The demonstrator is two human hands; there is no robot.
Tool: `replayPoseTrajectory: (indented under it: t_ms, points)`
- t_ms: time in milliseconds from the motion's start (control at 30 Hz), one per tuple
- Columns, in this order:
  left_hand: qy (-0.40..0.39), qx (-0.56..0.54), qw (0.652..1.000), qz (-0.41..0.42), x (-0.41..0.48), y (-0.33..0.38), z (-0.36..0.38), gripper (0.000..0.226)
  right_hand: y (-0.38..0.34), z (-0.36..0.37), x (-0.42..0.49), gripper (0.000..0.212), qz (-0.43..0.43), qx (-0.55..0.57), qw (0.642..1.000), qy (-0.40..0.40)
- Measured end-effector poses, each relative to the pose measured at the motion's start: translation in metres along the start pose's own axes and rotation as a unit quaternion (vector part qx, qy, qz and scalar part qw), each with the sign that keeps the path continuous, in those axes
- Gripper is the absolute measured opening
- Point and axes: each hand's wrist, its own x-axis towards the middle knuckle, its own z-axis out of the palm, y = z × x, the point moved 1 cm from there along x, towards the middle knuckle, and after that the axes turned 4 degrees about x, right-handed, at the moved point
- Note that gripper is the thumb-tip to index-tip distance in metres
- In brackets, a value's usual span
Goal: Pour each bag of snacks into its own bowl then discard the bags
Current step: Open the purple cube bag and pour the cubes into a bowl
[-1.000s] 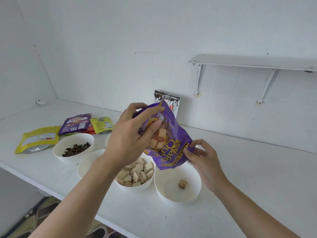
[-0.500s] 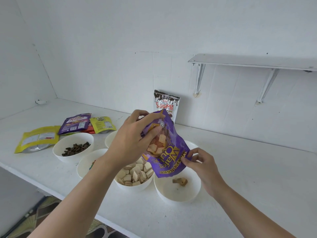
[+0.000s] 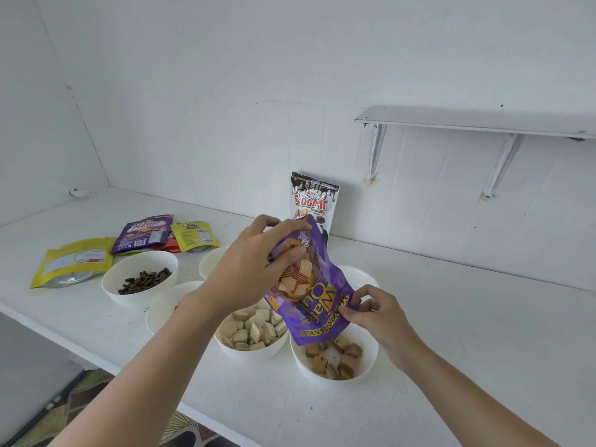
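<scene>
Upended purple wafer bag (image 3: 319, 304) over bowl (image 3: 371, 366) of wafer cubes (image 3: 335, 356); left hand (image 3: 248, 272) fingers gripping base, right hand (image 3: 377, 314) pinching edge.

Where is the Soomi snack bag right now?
In the head view, the Soomi bag stands near centre against the back wall, just behind the held purple bag, left of the shelf bracket.

Wafer bag (image 3: 309, 298) is hanging upside down over the front-right bowl (image 3: 301, 362) on the bench (image 3: 451, 333), biscuit bowl (image 3: 251, 354) sitting just left of it. Seed bowl (image 3: 138, 298) is sitting further left, flat bags (image 3: 142, 235) lying behind it, Soomi bag (image 3: 314, 198) standing against the back wall.
</scene>
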Motion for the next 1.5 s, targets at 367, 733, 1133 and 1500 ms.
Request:
replayPoseTrajectory:
  t_ms: [367, 733, 1133, 1500]
  points:
    - [-0.007, 0.003, 1.000, 0.021, 0.006, 0.011, -0.006, 0.032, -0.005, -0.007, 0.002, 0.022, -0.002, -0.013, 1.000, -0.005]
    - [0.057, -0.003, 0.997, 0.054, 0.007, 0.018, -0.008, 0.030, -0.013, -0.012, 0.001, 0.024, -0.036, 0.011, 0.999, -0.017]
    - [-0.009, 0.008, 1.000, 0.024, 0.013, 0.008, -0.005, 0.032, -0.019, -0.012, -0.003, 0.021, -0.015, -0.094, 0.994, -0.052]
    - [-0.050, -0.008, 0.998, 0.044, 0.012, -0.004, 0.030, 0.035, -0.011, 0.002, 0.003, 0.020, -0.120, -0.122, 0.982, -0.075]
